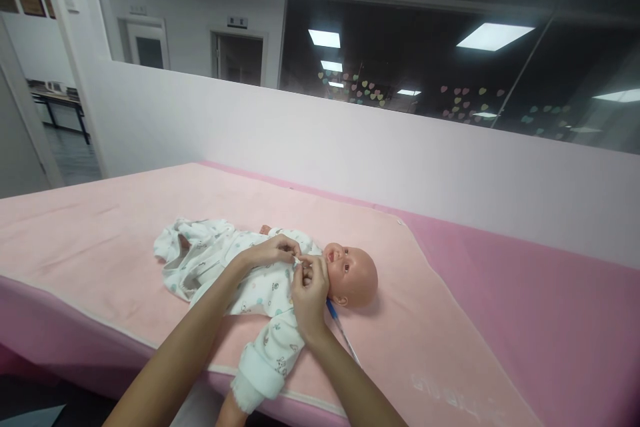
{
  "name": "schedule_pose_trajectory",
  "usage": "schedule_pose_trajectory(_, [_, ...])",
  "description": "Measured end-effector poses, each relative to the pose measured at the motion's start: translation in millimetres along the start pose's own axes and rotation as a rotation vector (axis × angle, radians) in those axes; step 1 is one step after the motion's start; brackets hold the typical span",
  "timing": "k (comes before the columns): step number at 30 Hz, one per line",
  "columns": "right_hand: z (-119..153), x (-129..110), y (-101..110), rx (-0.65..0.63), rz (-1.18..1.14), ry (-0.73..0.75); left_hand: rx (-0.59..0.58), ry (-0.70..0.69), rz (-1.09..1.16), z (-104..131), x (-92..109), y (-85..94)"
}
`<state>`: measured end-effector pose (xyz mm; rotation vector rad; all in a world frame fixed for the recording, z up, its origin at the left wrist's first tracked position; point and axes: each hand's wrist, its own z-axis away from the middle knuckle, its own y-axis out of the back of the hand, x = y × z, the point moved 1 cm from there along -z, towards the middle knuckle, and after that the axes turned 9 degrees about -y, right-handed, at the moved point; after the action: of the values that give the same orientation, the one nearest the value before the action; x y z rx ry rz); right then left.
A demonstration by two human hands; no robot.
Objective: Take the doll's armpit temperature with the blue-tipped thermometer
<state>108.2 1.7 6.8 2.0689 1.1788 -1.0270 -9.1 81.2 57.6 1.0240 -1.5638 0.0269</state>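
Note:
A bald baby doll (357,275) lies on its back with its head to the right, dressed in a white printed romper (260,290). My left hand (275,250) is over the doll's chest, its fingertips pinching the romper near the neck opening. Close beside it, my right hand (310,287) is closed with fingers curled, also at the neckline just below the doll's chin. The two sets of fingertips almost meet on the cloth; the exact bit between them is too small to make out. One sleeve (270,357) stretches toward me over the near edge.
A pink pad (425,333) covers the padded bench, whose deeper pink surface (540,273) shows at right. A thin blue-ended stick or cord (343,328) lies by the doll's neck, partly under my right arm. A low white wall (320,140) with glass above runs behind.

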Motion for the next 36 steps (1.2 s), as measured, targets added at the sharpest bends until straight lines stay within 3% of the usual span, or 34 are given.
schedule_pose_trajectory(8, [0.8,4.6,-2.8,-0.056,-0.036,-0.058,0.001,0.057,0.100,-0.8,-8.5,1.2])
schedule_pose_trajectory(18, [0.3,4.5,-0.4,-0.001,0.059,-0.023,0.018,0.052,0.201,0.1,-6.1,2.8])
schedule_pose_trajectory(22, [-0.4,-0.9,1.9,-0.019,0.154,0.091,0.175,0.038,0.132,11.4,-2.3,1.4])
schedule_pose_trajectory(28, [-7.1,-17.3,-10.0,-0.297,0.244,0.337,0.346,0.044,0.012,47.0,5.5,-1.4])
schedule_pose_trajectory(36, [-4.7,-14.6,-13.5,-0.353,0.258,0.342,0.466,0.075,-0.052,77.1,13.9,-22.1])
